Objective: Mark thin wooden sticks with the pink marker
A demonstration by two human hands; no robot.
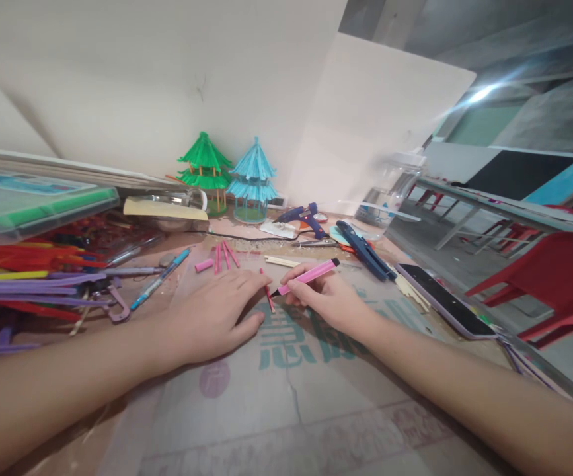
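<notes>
My right hand [330, 301] grips a pink marker pen [313, 276] with its dark end tilted up. The uncapped black tip meets or nearly meets a thin stick [268, 292], part pink and part pale. My left hand [214, 314] lies palm down with fingers stretched out. Its index fingertip is at the stick; whether it presses on it I cannot tell. Beyond that hand lie a pink marker cap [204, 266] and several pink-coloured sticks [225, 256]. Pale uncoloured sticks [282, 261] rest just past the marker. A translucent printed sheet [276, 403] is under both hands.
A green tiered model [204, 175] and a blue one [252, 182] stand at the back. Nearby are a glue gun [308, 218], blue-handled cutters [363, 251], a phone [445, 301] and a plastic jar [382, 198]. Pipe cleaners [23, 287] and a blue pen [161, 277] lie left.
</notes>
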